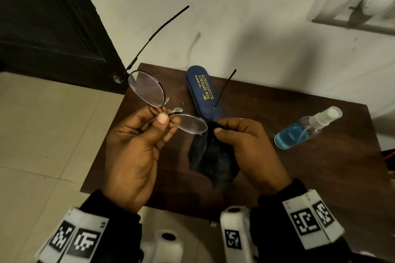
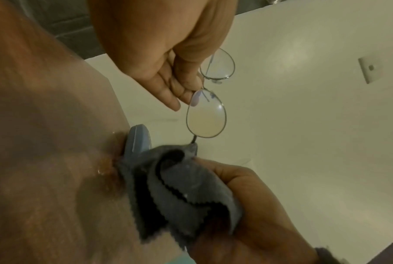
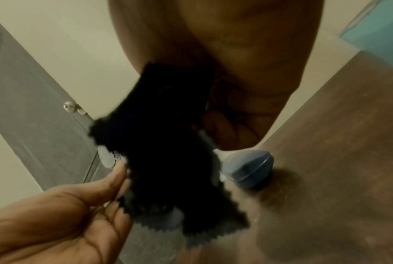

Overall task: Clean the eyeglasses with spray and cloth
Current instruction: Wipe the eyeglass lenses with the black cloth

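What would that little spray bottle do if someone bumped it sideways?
The spray bottle lies on its side on the table, so it cannot tip. Its round body would probably roll. It looks like thin clear plastic, partly filled with blue liquid, so likely light and easily shoved.

Desk [image 1: 299, 177] stands against the wall, door to its left. Glasses case [image 1: 203, 92] lies on the desk toward the back. Spray bottle [image 1: 303, 128] lies on its side at the desk's right, well apart from the case. Eyeglasses [image 1: 147, 89] are held above the desk's left front, temples pointing away toward the wall. Left hand [image 1: 136, 145] pinches them at the bridge. Right hand [image 1: 245, 145], just right of the near lens, holds the cloth [image 1: 211, 162]; cloth hangs below it over the desk, in front of the case.
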### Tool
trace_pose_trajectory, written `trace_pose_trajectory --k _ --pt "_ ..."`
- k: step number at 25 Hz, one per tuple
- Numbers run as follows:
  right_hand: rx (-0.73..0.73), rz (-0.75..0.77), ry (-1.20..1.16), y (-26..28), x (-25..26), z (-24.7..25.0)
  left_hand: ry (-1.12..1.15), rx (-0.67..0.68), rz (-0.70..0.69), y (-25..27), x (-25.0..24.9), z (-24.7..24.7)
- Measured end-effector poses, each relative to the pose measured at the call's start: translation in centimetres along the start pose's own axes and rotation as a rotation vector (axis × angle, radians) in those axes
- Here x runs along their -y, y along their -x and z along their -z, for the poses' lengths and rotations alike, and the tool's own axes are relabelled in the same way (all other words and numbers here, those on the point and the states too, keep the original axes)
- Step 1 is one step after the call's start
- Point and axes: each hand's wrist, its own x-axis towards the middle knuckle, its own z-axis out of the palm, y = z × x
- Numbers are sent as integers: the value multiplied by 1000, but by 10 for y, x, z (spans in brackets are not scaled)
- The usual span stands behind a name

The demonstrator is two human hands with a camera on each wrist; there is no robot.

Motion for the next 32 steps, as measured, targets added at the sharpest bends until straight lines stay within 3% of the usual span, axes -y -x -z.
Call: trace_pose_trajectory --k 3,6,11,13,16,20,28,32 --pt "64 74 -105 0 0 -3 71 -4 46 -4 2 0" --pt "39 192 -72 1 2 -2 84 5 61 -6 4 2" --pt "-227 448 320 -2 3 8 -186 104 43 -9 8 12" --pt "-352 527 441 -4 1 16 -176 188 56 -10 2 17" --pt "-441 565 438 -7 0 25 -247 283 3 -7 -6 21" --pt "-451 641 481 -6 2 26 -531 255 -151 -5 -8 22" --pt "-436 702 486 -3 1 23 -628 316 -262 -2 -13 21" --pt "-440 699 457 -3 3 19 -804 252 -349 -7 -9 24"
